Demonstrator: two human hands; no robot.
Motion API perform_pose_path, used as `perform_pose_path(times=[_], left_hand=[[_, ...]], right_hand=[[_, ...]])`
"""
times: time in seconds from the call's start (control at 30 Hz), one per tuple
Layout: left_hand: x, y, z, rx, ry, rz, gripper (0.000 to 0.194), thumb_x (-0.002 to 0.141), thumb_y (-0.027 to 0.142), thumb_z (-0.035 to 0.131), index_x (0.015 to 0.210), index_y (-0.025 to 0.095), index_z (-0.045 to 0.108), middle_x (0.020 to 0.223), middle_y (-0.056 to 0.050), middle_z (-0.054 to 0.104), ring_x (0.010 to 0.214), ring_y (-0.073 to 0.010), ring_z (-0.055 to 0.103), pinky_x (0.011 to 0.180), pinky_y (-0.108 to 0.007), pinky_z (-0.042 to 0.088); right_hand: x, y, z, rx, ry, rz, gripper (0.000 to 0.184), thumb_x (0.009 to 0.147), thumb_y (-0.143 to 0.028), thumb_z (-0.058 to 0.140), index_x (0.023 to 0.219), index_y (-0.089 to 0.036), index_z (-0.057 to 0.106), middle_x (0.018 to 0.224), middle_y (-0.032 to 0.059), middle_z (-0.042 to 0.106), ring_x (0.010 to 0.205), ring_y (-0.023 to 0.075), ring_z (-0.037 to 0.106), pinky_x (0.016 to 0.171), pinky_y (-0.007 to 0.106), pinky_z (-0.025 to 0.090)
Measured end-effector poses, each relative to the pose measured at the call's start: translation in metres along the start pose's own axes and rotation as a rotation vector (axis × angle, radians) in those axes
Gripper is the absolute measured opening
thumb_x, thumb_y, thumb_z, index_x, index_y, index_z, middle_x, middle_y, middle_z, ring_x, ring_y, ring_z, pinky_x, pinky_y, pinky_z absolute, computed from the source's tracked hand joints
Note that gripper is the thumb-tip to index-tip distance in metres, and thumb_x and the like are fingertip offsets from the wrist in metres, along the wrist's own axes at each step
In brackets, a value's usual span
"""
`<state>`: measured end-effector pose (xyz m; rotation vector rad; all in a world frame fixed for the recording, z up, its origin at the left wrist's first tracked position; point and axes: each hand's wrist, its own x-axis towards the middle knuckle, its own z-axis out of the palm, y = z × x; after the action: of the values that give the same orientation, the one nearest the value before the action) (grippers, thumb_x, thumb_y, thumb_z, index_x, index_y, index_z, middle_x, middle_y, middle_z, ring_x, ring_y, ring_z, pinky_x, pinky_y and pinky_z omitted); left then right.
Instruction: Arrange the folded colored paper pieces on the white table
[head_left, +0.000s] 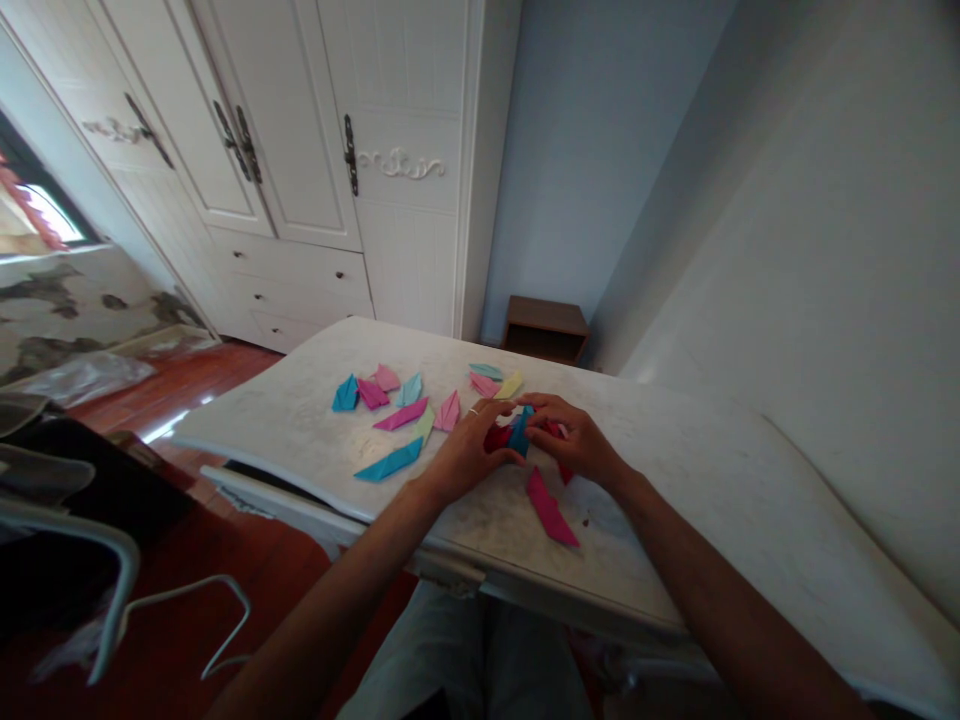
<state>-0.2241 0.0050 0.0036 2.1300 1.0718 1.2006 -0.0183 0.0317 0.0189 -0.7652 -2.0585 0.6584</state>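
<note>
Between my two hands, just above the white table (645, 560), is a blue folded paper piece (519, 432) with red paper beside it. My left hand (474, 448), a ring on one finger, curls round its left side. From the right, my right hand (576, 436) pinches the blue paper with thumb and fingers. Some red paper (556, 430) shows under the right hand; whether it is joined to the blue piece I cannot tell. Nearer me lies a magenta folded paper strip (552, 510). Left of my hands rest a pink folded piece (448, 411) and a long blue one (390, 461).
Several more folded papers lie farther back, among them a blue one (346, 394) and a yellow one (510, 385). A drawer (285, 497) sticks out at the table's front left. Beyond stand a white wardrobe (412, 230) and a brown bedside cabinet (546, 316). The wall is at right.
</note>
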Motion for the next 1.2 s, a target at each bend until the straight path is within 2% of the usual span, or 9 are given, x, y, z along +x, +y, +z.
perform_pose_path(times=[0.23, 0.33, 0.43, 0.53, 0.67, 0.87, 1.03, 1.13, 1.2], left_hand=[[-0.003, -0.002, -0.002, -0.008, 0.149, -0.084, 0.042, 0.078, 0.015, 0.073, 0.116, 0.020, 0.055, 0.105, -0.005, 0.066, 0.092, -0.0172, 0.065, 0.087, -0.033, 0.051], [-0.005, -0.002, -0.004, -0.042, 0.206, -0.114, 0.041, 0.077, 0.015, 0.073, 0.114, 0.020, 0.055, 0.105, -0.004, 0.065, 0.081, -0.0139, 0.066, 0.083, -0.032, 0.052], [-0.009, -0.002, -0.006, -0.057, 0.273, -0.124, 0.040, 0.076, 0.015, 0.074, 0.111, 0.020, 0.056, 0.106, -0.004, 0.063, 0.076, -0.0122, 0.066, 0.084, -0.031, 0.052], [-0.012, -0.003, -0.009, -0.070, 0.333, -0.141, 0.037, 0.075, 0.017, 0.076, 0.107, 0.019, 0.058, 0.108, -0.005, 0.060, 0.076, -0.0121, 0.066, 0.083, -0.032, 0.053], [-0.018, -0.002, -0.014, -0.070, 0.373, -0.143, 0.034, 0.078, 0.025, 0.075, 0.107, 0.019, 0.059, 0.114, -0.009, 0.057, 0.088, -0.0163, 0.067, 0.081, -0.033, 0.055], [-0.031, 0.007, -0.020, 0.167, 0.439, -0.027, 0.027, 0.087, 0.026, 0.064, 0.113, 0.019, 0.059, 0.125, -0.012, 0.056, 0.121, -0.0236, 0.053, 0.103, -0.043, 0.045], [-0.045, 0.008, -0.036, 0.312, 0.570, -0.032, 0.022, 0.090, 0.019, 0.055, 0.111, 0.019, 0.061, 0.125, -0.012, 0.054, 0.120, -0.0231, 0.052, 0.102, -0.042, 0.045], [-0.053, 0.001, -0.056, 0.364, 0.666, -0.015, 0.019, 0.090, 0.018, 0.052, 0.106, 0.019, 0.062, 0.115, -0.010, 0.057, 0.113, -0.0218, 0.055, 0.098, -0.039, 0.047], [-0.058, -0.006, -0.070, 0.387, 0.658, -0.051, 0.018, 0.088, 0.018, 0.052, 0.103, 0.018, 0.062, 0.102, -0.008, 0.061, 0.099, -0.0198, 0.059, 0.091, -0.036, 0.049]], right_hand=[[-0.001, 0.002, -0.010, 0.106, 0.187, 0.149, 0.022, 0.084, -0.042, 0.064, 0.083, -0.021, 0.063, 0.114, 0.0091, 0.069, 0.108, 0.0237, 0.063, 0.097, 0.043, 0.045], [-0.001, 0.001, -0.009, 0.153, 0.248, 0.215, 0.024, 0.083, -0.044, 0.062, 0.082, -0.020, 0.062, 0.098, 0.0066, 0.071, 0.091, 0.0208, 0.065, 0.084, 0.037, 0.051], [0.000, -0.002, -0.006, 0.161, 0.332, 0.265, 0.024, 0.082, -0.044, 0.063, 0.080, -0.020, 0.061, 0.075, 0.0008, 0.064, 0.068, 0.0153, 0.060, 0.066, 0.029, 0.050], [0.000, -0.006, -0.003, 0.164, 0.359, 0.292, 0.026, 0.079, -0.044, 0.066, 0.085, -0.020, 0.063, 0.072, -0.0001, 0.062, 0.061, 0.0132, 0.055, 0.057, 0.025, 0.047], [0.001, -0.007, -0.002, 0.183, 0.346, 0.343, 0.033, 0.077, -0.048, 0.069, 0.092, -0.019, 0.064, 0.075, 0.0020, 0.065, 0.060, 0.0130, 0.056, 0.051, 0.024, 0.046], [0.002, -0.006, -0.007, 0.269, 0.375, 0.417, 0.037, 0.075, -0.048, 0.072, 0.096, -0.019, 0.064, 0.061, -0.0033, 0.059, 0.040, 0.0077, 0.044, 0.036, 0.021, 0.035], [0.006, -0.008, -0.007, 0.351, 0.416, 0.438, 0.040, 0.071, -0.047, 0.076, 0.096, -0.019, 0.063, 0.063, -0.0028, 0.061, 0.041, 0.0096, 0.052, 0.039, 0.023, 0.043], [0.014, -0.013, 0.000, 0.413, 0.379, 0.460, 0.045, 0.068, -0.046, 0.079, 0.100, -0.019, 0.061, 0.072, -0.0010, 0.065, 0.045, 0.0111, 0.058, 0.044, 0.025, 0.049], [0.022, -0.019, 0.007, 0.426, 0.324, 0.456, 0.047, 0.068, -0.044, 0.079, 0.103, -0.019, 0.060, 0.079, 0.0001, 0.066, 0.051, 0.0127, 0.063, 0.049, 0.027, 0.052]])
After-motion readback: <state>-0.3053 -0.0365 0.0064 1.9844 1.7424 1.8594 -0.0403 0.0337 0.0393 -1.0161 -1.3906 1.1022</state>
